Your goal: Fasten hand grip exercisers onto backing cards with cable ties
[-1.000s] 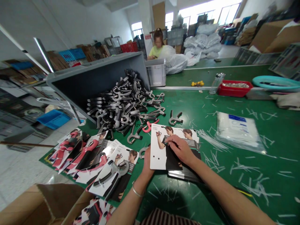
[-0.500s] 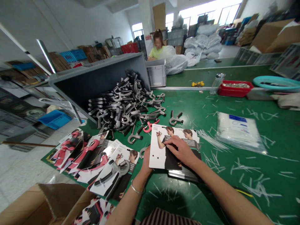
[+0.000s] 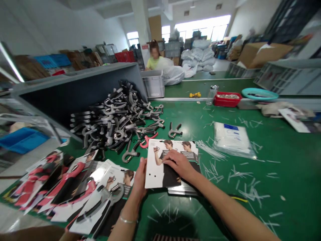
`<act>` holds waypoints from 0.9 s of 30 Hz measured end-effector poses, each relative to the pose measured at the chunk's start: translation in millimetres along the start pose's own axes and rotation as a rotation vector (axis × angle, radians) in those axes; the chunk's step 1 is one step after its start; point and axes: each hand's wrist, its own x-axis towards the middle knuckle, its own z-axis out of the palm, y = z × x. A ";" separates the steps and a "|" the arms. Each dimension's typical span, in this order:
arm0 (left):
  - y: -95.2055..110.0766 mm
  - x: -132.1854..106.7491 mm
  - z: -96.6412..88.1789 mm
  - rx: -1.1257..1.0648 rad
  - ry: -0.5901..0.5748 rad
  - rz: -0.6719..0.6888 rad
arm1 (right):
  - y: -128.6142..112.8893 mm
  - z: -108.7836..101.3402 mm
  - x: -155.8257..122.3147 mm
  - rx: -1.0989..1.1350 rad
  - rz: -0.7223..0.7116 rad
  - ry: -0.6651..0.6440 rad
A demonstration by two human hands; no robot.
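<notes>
A printed backing card (image 3: 155,175), mostly white and black with a picture of a person, lies tilted over a stack of matching cards (image 3: 193,157). Across its middle, my right hand (image 3: 179,164) presses bent fingers held together; its thumb is hidden. Upright at the card's left edge is my left hand (image 3: 139,177), most of its fingers out of sight behind the card or hand. To its left, a grey adjustable hand grip (image 3: 110,201) rests on another card (image 3: 105,174). Beyond the cards is a heap of grey-and-black hand grips (image 3: 120,120), with a red one (image 3: 147,139) at its front.
A grey crate (image 3: 75,77) lies on its side behind the heap. Red hand grips (image 3: 65,180) on cards fill the left edge. White plastic strips (image 3: 238,174) and a bagged bundle (image 3: 232,139) lie right. A red tray (image 3: 227,100) stands farther back; a co-worker (image 3: 153,60) sits beyond.
The view has swung right, shifting the scene leftward. My right hand stays on the top card, and my left hand remains at its edge. The grey ring beside my left hand is no longer visible.
</notes>
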 end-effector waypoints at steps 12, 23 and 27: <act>16.8 7.0 -3.9 0.247 -0.265 -0.147 | 65.4 -119.2 -71.7 -0.458 0.562 0.290; 20.2 20.4 21.2 0.223 -0.394 -0.193 | 142.3 -186.6 -36.0 -0.554 0.839 0.043; -1.1 -1.8 -1.8 -0.064 -0.326 -0.270 | 137.8 -206.5 -39.5 -0.418 0.801 0.073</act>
